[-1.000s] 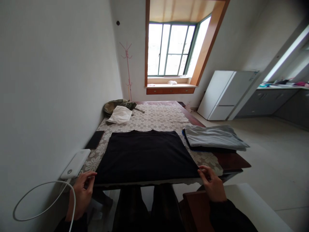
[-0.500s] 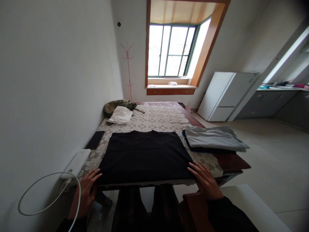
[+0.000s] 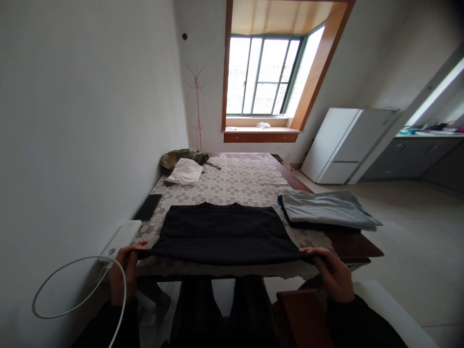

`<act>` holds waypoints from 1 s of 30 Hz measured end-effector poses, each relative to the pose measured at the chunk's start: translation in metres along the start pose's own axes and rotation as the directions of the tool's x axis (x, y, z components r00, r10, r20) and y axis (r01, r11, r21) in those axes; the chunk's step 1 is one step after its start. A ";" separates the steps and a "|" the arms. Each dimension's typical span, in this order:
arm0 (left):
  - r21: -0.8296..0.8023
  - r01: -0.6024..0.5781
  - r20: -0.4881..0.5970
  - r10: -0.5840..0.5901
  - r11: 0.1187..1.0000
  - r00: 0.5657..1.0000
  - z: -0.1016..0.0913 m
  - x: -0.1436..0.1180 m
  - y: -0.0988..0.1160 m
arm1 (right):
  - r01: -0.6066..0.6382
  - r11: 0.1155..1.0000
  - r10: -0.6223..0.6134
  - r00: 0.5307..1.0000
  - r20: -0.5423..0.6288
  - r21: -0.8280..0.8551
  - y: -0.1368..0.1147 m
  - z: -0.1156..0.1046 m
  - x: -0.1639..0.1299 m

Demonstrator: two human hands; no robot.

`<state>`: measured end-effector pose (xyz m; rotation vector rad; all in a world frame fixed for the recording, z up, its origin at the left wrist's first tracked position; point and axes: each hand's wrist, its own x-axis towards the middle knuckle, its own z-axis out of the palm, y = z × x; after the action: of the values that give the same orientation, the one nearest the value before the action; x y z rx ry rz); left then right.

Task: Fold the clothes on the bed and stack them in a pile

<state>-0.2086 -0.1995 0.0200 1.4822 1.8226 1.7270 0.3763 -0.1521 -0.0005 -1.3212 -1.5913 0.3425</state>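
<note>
A floral-patterned tablecloth (image 3: 239, 179) is lit by a window (image 3: 261, 75); on it, matte black cloth (image 3: 224, 234), broad and flat, is pinched at its near corners by the left hand (image 3: 124, 270) and right hand (image 3: 336, 274).

Black cloth (image 3: 224, 233) — near corners held in left grip (image 3: 123, 273), right grip (image 3: 335, 276).

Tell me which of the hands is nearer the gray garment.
Right. The right hand is nearside of the gray garment, not touching; the left hand is farther off, at the left end of the black cloth.
</note>
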 end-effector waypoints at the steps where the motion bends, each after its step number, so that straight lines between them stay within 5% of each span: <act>1: 0.030 0.032 -0.006 -0.032 0.999 0.999 0.007 0.012 0.005 | -0.049 0.999 0.049 0.998 -0.043 -0.007 -0.005 0.005 0.013; 6: 0.312 0.134 -0.053 -0.123 0.941 0.991 0.056 0.091 0.018 | -0.174 0.971 0.154 0.979 -0.131 -0.164 -0.024 0.053 0.112; 11: 0.625 0.165 0.083 -0.275 0.763 0.958 0.106 0.146 0.014 | -0.294 0.826 0.338 0.941 0.004 -0.481 -0.027 0.106 0.172; 18: 0.756 0.050 0.202 -0.306 0.652 0.930 0.135 0.154 -0.009 | -0.229 0.644 0.438 0.892 0.107 -0.730 0.000 0.136 0.171; 30: 0.821 -0.078 0.260 -0.248 0.566 0.933 0.131 0.155 -0.005 | -0.224 0.623 0.419 0.905 0.078 -0.749 0.004 0.136 0.172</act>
<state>-0.1866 0.0001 0.0486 1.7677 2.5604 0.4022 0.2846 0.0459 0.0199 -2.2912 -1.7679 0.0694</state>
